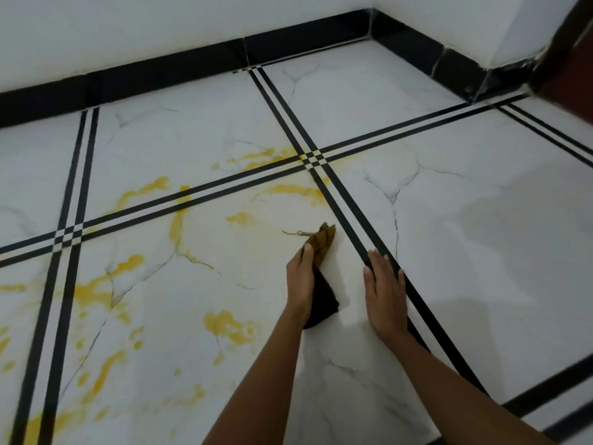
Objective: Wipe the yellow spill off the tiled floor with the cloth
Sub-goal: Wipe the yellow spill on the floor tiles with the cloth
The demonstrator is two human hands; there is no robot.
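Nearest the camera, the left hand (300, 284) pressed flat on the dark cloth (321, 293), pinning it to the tiled floor (465, 194); the right hand (385, 293) lay open, bracing. Yellow spill (96, 290) spread leftward. Best would be firm overlapping strokes, folding to clean fabric.

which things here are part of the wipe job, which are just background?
Job:
- cloth, dark, pressed to the floor under the left hand
- yellow spill, smeared over several tiles
- tiled floor
- right hand, flat on the floor, holding nothing

Background:
- black skirting
- white wall
- brown object at top right, blurred, cannot tell what
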